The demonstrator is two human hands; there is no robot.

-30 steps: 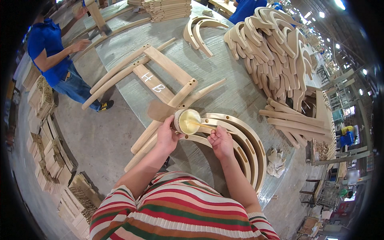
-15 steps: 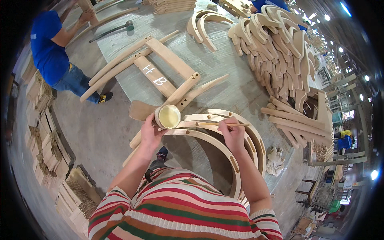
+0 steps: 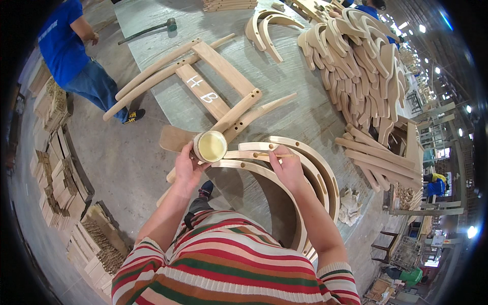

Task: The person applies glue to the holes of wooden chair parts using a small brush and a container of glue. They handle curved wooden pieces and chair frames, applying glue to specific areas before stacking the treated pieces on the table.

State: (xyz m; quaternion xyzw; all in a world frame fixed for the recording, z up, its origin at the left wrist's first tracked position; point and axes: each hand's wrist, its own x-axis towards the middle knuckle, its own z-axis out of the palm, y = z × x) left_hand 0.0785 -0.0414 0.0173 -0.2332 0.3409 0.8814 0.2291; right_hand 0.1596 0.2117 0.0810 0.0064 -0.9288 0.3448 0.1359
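My left hand (image 3: 187, 170) is wrapped round a cup (image 3: 199, 146) of pale yellow liquid, tilted a little so its inside shows. Between the fingers of my right hand (image 3: 288, 172) is a thin wooden stick (image 3: 277, 155), pointing left. Its tip lies by a hole near the end of the middle curved wooden piece (image 3: 300, 161). In front of that stands another curved wooden piece (image 3: 264, 174), with holes along its edge, and behind it a third curved piece (image 3: 317, 158). All are nested on the table close to my body.
Beyond the cup lies a partly joined wooden frame (image 3: 221, 66). A mallet (image 3: 172, 24) rests farther left. At right are a heap of curved wooden parts (image 3: 351, 76), loose wooden bars (image 3: 376, 155) and a white rag (image 3: 349, 207). A person in blue (image 3: 66, 40) stands far left, near stacked wood (image 3: 53, 188).
My right hand and the stick have shifted slightly left, the stick's tip coming to the middle piece's end. The person in blue no longer shows holding a wooden part. The view has shifted a little.
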